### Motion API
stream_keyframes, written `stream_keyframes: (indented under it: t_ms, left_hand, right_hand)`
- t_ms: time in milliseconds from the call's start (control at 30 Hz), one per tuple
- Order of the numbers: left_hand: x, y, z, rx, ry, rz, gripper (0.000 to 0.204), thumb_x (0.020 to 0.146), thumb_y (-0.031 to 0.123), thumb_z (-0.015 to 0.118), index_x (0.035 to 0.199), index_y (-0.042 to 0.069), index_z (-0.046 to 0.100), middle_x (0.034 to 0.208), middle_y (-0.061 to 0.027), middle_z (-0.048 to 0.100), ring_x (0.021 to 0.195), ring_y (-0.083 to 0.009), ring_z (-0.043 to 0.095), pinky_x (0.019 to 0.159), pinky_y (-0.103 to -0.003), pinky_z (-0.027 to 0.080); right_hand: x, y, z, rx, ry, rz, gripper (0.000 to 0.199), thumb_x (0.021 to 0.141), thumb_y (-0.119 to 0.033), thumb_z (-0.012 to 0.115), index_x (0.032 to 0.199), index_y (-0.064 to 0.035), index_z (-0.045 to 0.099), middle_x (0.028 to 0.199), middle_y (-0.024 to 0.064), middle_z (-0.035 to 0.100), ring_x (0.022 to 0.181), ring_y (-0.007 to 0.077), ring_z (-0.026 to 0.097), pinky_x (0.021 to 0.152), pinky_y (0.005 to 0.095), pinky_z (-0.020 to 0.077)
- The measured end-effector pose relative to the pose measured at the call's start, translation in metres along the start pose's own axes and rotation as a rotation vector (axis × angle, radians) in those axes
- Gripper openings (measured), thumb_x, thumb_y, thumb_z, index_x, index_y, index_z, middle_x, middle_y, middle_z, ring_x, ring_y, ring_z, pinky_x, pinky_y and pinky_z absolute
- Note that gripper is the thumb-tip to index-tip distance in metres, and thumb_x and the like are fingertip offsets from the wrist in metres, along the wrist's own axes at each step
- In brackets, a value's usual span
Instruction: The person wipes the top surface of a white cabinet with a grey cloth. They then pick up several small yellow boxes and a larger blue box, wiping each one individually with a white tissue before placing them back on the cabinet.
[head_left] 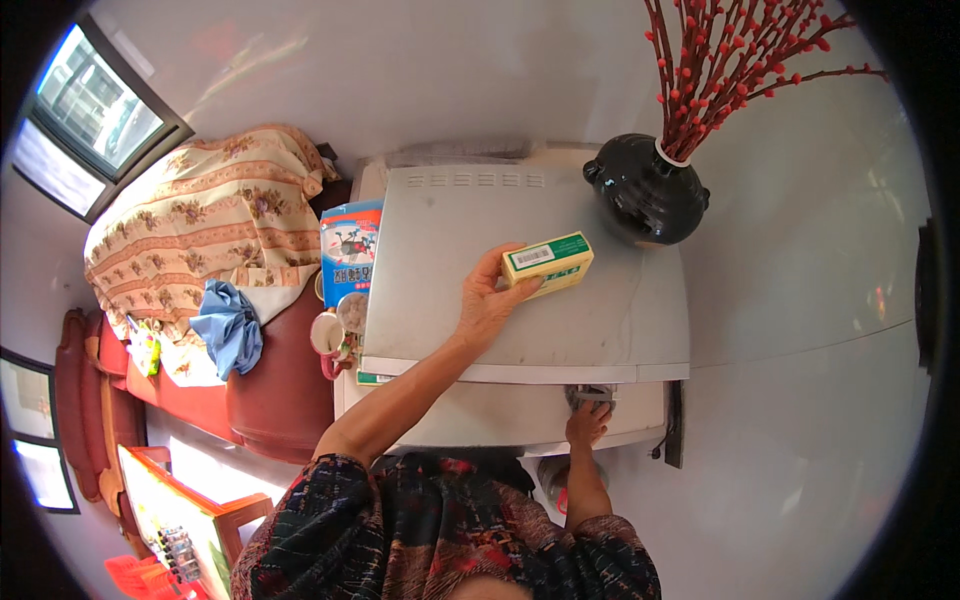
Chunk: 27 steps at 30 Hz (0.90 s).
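My left hand (484, 305) grips a small yellow and green carton (548, 263) by its left end. It holds the carton over the grey metal top of a boxy appliance (450, 260) with vent slots along the back. My right hand (587, 426) is lower and to the right, at the appliance's front edge above a white tabletop (480, 422). Its fingers curl against a small dark grey thing (578, 394) with a paler band. What that thing is, I cannot make out.
A round black vase (648, 190) with red-budded branches stands on the appliance's back right corner. Left of the appliance are a blue box (350, 240) and a mug (327, 333). Beyond them, a red sofa (275, 415) bears a floral cover and a blue cloth (228, 328).
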<state>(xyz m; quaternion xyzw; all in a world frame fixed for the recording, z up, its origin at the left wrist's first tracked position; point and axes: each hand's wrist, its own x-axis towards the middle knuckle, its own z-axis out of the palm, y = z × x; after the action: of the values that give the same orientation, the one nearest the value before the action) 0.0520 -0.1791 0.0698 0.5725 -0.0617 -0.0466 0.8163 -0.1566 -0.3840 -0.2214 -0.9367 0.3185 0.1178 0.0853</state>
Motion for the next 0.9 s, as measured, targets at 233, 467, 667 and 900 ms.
stream_keyframes:
  t_ms: [233,467,667,900]
  left_hand:
    - [0.036,-0.021,0.016,-0.082,-0.079,0.061,0.043,0.079,0.002,0.07,0.118,0.006,0.052,0.107,-0.0022,0.059,0.101,-0.0104,0.055,0.088,-0.026,0.047]
    - [0.072,-0.024,-0.015,-0.044,-0.161,0.061,0.041,0.081,0.0,0.066,0.118,0.006,0.05,0.109,-0.0019,0.059,0.102,-0.011,0.054,0.09,-0.026,0.045]
    - [0.1,-0.02,-0.026,0.015,-0.199,0.08,0.041,0.083,0.004,0.066,0.12,0.007,0.049,0.109,-0.0028,0.058,0.103,-0.0116,0.054,0.09,-0.027,0.045]
    - [0.128,-0.042,-0.03,-0.047,-0.273,0.178,0.051,0.083,-0.004,0.06,0.128,0.008,0.039,0.109,-0.0048,0.055,0.105,-0.0141,0.052,0.092,-0.029,0.043]
  right_hand:
    - [0.017,0.003,-0.021,0.13,-0.081,0.081,0.081,0.073,-0.029,0.067,0.141,-0.0251,0.025,0.136,0.0182,0.025,0.121,0.0415,0.03,0.088,0.0576,0.0411]
    - [-0.003,0.007,-0.039,0.218,0.21,0.043,0.084,0.068,-0.028,0.07,0.14,-0.0126,0.028,0.137,0.0186,0.029,0.122,0.042,0.032,0.092,0.0566,0.0341]
    - [-0.059,0.011,-0.053,0.151,0.314,-0.277,0.056,0.071,-0.019,0.062,0.124,-0.0082,0.045,0.127,0.0169,0.039,0.116,0.0391,0.037,0.088,0.0535,0.0323]
    - [-0.096,0.03,-0.043,-0.109,-0.844,-0.605,0.026,0.083,-0.016,0.055,0.107,-0.006,0.059,0.11,0.0156,0.055,0.103,0.0354,0.051,0.086,0.0478,0.0413]
